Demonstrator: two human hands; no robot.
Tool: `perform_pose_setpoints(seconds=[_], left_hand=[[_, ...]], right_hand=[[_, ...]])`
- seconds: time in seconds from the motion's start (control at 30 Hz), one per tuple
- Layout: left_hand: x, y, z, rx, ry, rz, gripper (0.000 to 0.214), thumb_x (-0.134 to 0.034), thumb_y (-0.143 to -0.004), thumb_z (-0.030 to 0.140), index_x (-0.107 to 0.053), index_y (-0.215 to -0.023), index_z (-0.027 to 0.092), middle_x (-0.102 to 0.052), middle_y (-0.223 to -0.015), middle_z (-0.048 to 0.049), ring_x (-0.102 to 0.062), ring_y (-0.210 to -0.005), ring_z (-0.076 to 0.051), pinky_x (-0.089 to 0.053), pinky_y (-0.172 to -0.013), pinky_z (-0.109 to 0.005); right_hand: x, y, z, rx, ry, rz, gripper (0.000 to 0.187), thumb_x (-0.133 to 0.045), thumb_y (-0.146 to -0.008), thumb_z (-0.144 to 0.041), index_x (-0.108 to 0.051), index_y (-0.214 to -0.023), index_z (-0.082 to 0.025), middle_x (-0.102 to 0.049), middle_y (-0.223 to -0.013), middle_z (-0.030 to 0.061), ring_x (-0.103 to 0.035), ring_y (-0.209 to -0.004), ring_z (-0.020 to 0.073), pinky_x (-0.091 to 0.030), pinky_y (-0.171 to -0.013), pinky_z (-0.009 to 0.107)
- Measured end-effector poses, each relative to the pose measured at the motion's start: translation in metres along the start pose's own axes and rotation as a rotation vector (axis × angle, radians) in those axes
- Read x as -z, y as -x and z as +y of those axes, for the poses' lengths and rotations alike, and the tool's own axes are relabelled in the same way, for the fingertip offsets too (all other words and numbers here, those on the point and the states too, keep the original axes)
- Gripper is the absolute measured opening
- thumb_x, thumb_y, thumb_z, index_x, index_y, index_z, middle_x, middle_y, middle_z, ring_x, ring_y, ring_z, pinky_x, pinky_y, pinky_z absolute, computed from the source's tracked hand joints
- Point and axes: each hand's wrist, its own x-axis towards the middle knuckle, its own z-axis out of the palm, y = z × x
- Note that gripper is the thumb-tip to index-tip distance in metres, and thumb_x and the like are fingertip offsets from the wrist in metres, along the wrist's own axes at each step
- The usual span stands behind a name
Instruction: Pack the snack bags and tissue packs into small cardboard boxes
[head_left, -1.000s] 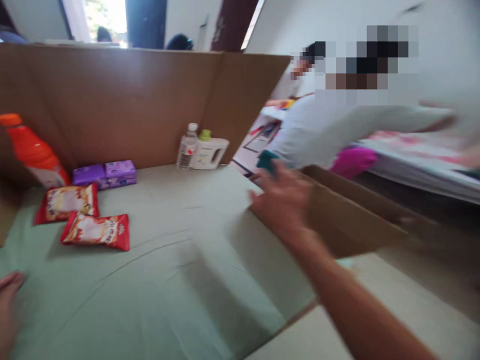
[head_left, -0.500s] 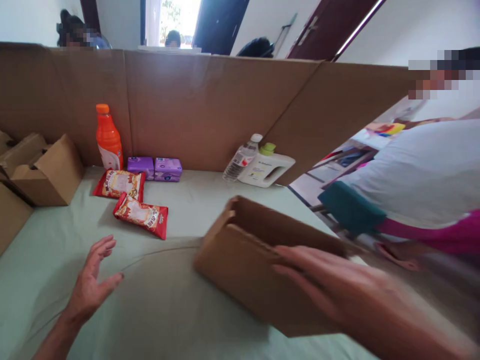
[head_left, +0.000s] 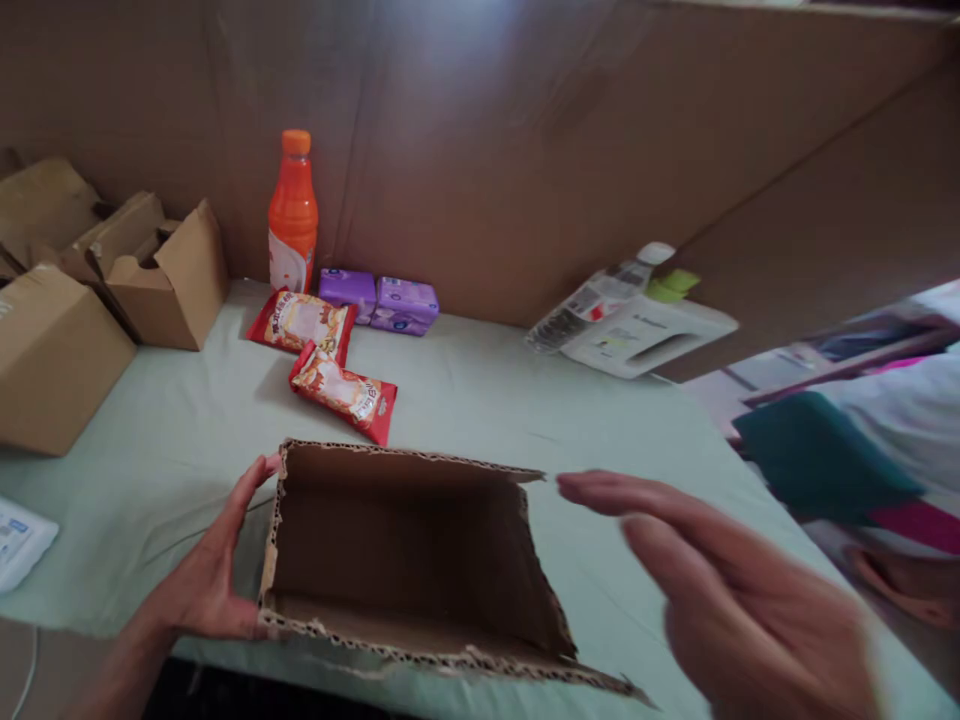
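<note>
An open-topped cardboard box point(head_left: 405, 640) with ragged cut edges stands close to me, its dark inside facing up. My left hand point(head_left: 214, 575) grips its left end, fingers on the far corner and thumb at the near one. Off the box's right end, apart from it, my right hand point(head_left: 720, 570) is held in the air, slightly blurred, fingers stretched out and nothing in it. Beyond the box lie two red snack packets point(head_left: 349, 395), one overlapping the other.
An orange bottle point(head_left: 293, 215) and two purple tissue packs point(head_left: 405, 305) stand by the cardboard wall point(head_left: 465, 180). A clear plastic bottle point(head_left: 592, 305) leans against a white jug point(head_left: 637, 335). Cardboard boxes point(head_left: 67, 350) and a white packet point(head_left: 22, 540) are left. A person's sleeve point(head_left: 900, 410) shows right.
The box has turned and shifted left in front of me. My left hand has taken hold of its left end, while my right hand has come off it. The view has tilted down.
</note>
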Motion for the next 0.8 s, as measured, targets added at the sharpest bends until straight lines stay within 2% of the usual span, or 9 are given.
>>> perform_pose_setpoints(seconds=[0.07,0.13,0.2,0.3,0.4,0.47,0.57,0.67,0.8], left_hand=[[-0.004,-0.009,0.001,-0.011,0.031,-0.028,0.13,-0.083,-0.066,0.065,-0.002,-0.163,0.035,-0.018,-0.171,-0.009,-0.018,-0.155,-0.043,-0.021,-0.124,-0.063],[-0.006,-0.017,0.004,-0.033,0.062,-0.047,0.127,-0.081,-0.068,0.065,-0.002,-0.163,0.035,-0.019,-0.17,-0.0085,-0.023,-0.154,-0.042,-0.025,-0.123,-0.062],[-0.003,-0.022,0.008,-0.081,0.1,-0.031,0.124,-0.077,-0.072,0.066,-0.001,-0.163,0.033,-0.023,-0.169,-0.01,-0.029,-0.152,-0.042,-0.029,-0.122,-0.06],[0.007,-0.02,0.007,-0.165,0.112,0.021,0.122,-0.075,-0.072,0.067,-0.004,-0.164,0.028,-0.028,-0.167,-0.0128,-0.034,-0.15,-0.042,-0.035,-0.119,-0.059],[0.017,-0.015,0.001,-0.22,0.044,0.044,0.117,-0.073,-0.073,0.068,-0.011,-0.163,0.029,-0.034,-0.165,-0.0107,-0.033,-0.15,-0.042,-0.041,-0.115,-0.06],[0.019,-0.015,-0.001,-0.241,-0.009,0.056,0.116,-0.075,-0.074,0.066,-0.01,-0.163,0.03,-0.037,-0.163,-0.0104,-0.034,-0.149,-0.042,-0.044,-0.113,-0.061],[0.017,-0.018,-0.002,-0.259,-0.102,0.075,0.124,-0.082,-0.069,0.058,-0.006,-0.163,0.032,-0.035,-0.164,-0.0107,-0.039,-0.146,-0.042,-0.049,-0.11,-0.058],[0.014,-0.019,-0.002,-0.292,-0.227,0.088,0.133,-0.087,-0.064,0.057,0.001,-0.162,0.037,-0.027,-0.168,-0.008,-0.044,-0.143,-0.041,-0.058,-0.102,-0.052],[0.013,-0.016,0.0,-0.269,-0.359,0.11,0.139,-0.091,-0.063,0.049,0.009,-0.16,0.042,-0.028,-0.167,-0.0049,-0.054,-0.137,-0.037,-0.066,-0.089,-0.039]], right_hand=[[-0.022,0.005,0.027,-0.191,-0.095,-0.042,0.049,-0.059,-0.086,-0.069,-0.075,-0.092,-0.023,-0.077,-0.086,0.0085,-0.072,-0.076,0.0256,-0.061,-0.066,0.039],[-0.049,0.017,0.045,-0.312,-0.215,-0.147,0.058,-0.054,-0.085,-0.076,-0.074,-0.087,-0.021,-0.075,-0.079,0.0075,-0.069,-0.069,0.0249,-0.059,-0.058,0.036],[-0.069,0.028,0.052,-0.396,-0.282,-0.205,0.062,-0.048,-0.088,-0.077,-0.073,-0.082,-0.021,-0.071,-0.07,0.006,-0.068,-0.07,0.0257,-0.058,-0.057,0.034],[-0.078,0.024,0.05,-0.42,-0.29,-0.291,0.062,-0.045,-0.089,-0.076,-0.072,-0.078,-0.021,-0.068,-0.066,0.0058,-0.067,-0.074,0.0262,-0.057,-0.062,0.033],[-0.083,-0.015,0.05,-0.406,-0.333,-0.413,0.051,-0.062,-0.081,-0.069,-0.074,-0.087,-0.02,-0.074,-0.081,0.0076,-0.068,-0.081,0.0263,-0.057,-0.071,0.035],[-0.098,-0.056,0.055,-0.413,-0.38,-0.416,0.047,-0.072,-0.074,-0.061,-0.074,-0.095,-0.019,-0.075,-0.093,0.0097,-0.068,-0.089,0.0267,-0.056,-0.074,0.035],[-0.146,-0.123,0.065,-0.424,-0.416,-0.389,0.045,-0.076,-0.073,-0.052,-0.072,-0.101,-0.017,-0.074,-0.106,0.0116,-0.067,-0.095,0.0247,-0.055,-0.071,0.032],[-0.207,-0.177,0.071,-0.454,-0.41,-0.45,0.036,-0.072,-0.087,-0.042,-0.067,-0.11,-0.014,-0.071,-0.107,0.0095,-0.067,-0.09,0.0196,-0.056,-0.069,0.03],[-0.273,-0.213,0.065,-0.491,-0.425,-0.554,0.029,-0.063,-0.098,-0.036,-0.064,-0.118,-0.015,-0.067,-0.111,0.0066,-0.067,-0.091,0.0171,-0.059,-0.078,0.036]])
